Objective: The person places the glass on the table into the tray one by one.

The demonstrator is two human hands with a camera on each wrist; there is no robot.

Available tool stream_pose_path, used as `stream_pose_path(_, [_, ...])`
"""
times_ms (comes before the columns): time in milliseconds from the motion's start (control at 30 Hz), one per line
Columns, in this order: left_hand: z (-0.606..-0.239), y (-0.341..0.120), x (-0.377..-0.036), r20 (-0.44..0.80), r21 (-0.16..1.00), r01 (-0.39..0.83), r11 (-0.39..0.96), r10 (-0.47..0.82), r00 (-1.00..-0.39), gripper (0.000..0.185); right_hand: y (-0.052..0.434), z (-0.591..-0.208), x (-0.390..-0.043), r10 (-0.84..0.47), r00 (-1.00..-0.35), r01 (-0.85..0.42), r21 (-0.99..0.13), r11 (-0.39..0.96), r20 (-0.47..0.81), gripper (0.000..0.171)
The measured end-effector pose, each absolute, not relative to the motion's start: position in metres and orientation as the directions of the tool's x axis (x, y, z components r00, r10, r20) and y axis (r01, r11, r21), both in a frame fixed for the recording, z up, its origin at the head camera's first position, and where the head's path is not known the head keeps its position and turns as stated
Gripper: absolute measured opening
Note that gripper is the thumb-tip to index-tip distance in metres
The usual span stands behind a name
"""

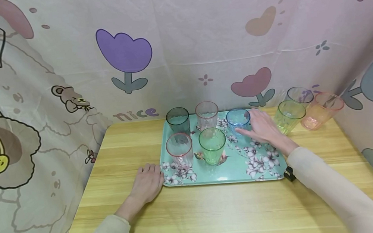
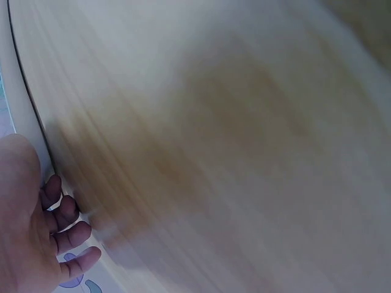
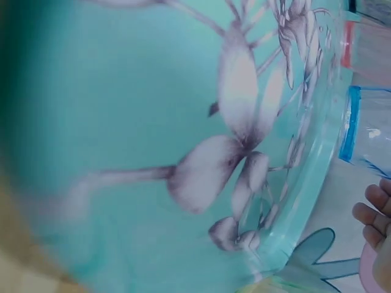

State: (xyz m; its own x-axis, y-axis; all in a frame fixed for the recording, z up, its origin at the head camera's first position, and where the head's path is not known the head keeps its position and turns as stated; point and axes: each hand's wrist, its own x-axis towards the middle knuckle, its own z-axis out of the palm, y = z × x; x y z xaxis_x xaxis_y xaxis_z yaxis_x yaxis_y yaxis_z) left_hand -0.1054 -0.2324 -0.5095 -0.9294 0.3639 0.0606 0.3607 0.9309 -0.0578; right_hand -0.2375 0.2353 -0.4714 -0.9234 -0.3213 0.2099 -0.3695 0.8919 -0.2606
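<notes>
My right hand [image 1: 263, 126] is at the blue-rimmed glass [image 1: 235, 120] on the back right of a mint-green flowered tray [image 1: 235, 171]. Its thumb overlaps the front of the glass, with the other fingers spread toward the back. In the right wrist view, those fingers [image 3: 371, 215] lie just beside the glass, loosely bent. My left hand [image 1: 148, 182] rests by the tray's left edge, fingertips against its side. Also on the tray stand a dark grey glass [image 1: 178, 121], two red-rimmed glasses, one behind [image 1: 207, 117] and one in front [image 1: 179, 151], and a green glass [image 1: 213, 149].
Off the tray's right side, behind my right forearm, a yellow-green glass [image 1: 289, 118], a dark-rimmed glass [image 1: 300, 96] and a tilted orange glass [image 1: 321, 113] stand close together. Printed curtains [image 1: 180, 49] border the wooden table [image 1: 223, 218] at the back and both sides.
</notes>
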Motion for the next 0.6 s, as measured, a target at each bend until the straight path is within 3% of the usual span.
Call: stream_pose_path(600, [-0.5093,-0.2329,-0.1043,0.090,-0.064,0.370,0.927,0.375,-0.923,0.025,0.2339,-0.4733,-0.2485,-0.319,-0.940,-0.341,-0.266,0.902,0.125,0.083])
